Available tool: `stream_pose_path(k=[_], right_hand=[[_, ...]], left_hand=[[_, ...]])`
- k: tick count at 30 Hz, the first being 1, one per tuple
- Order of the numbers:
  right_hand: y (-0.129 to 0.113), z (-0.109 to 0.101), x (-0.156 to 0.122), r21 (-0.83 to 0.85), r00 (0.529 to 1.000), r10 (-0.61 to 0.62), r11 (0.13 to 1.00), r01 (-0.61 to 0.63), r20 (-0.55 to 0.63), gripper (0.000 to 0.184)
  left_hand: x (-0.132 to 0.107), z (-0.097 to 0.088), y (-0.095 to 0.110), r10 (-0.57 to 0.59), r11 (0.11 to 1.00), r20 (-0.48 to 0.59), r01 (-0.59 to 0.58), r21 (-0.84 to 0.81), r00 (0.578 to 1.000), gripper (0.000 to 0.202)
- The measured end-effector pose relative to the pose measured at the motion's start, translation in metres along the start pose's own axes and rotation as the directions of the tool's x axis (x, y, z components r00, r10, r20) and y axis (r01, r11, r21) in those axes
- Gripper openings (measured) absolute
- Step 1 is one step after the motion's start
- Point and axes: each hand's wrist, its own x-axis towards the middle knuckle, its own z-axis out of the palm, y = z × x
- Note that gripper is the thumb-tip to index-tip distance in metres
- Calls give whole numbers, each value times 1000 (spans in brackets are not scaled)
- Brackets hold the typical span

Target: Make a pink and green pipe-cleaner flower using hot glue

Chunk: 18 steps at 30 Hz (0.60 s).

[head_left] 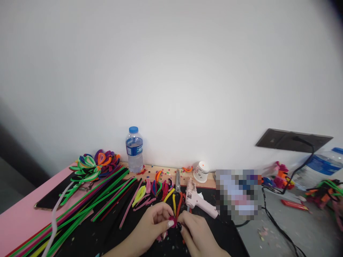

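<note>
Left hand [157,222], nearly closed, pinches a magenta piece [174,221], partly covered; whether the curled right hand [194,230] also grips it is unclear.

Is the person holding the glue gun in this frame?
No, the glue gun lies on the black mat; the left hand and right hand are at a small magenta piece.

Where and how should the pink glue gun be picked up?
I'd grip the pink glue gun around its handle, coming from the near right. The handle is long and slim and slants toward that side, within easy-looking reach of the right hand. The wider body end sits close to the red strip, so it looks more crowded there.
</note>
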Motion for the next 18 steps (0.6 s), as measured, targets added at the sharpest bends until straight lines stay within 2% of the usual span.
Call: stream_pose_path(k=[18], right_hand=[[0,6,-1,75,999,20,997,-17,-32,14]], left_hand=[[-1,1,2,-1,1000,-16,1,1,1000,25]])
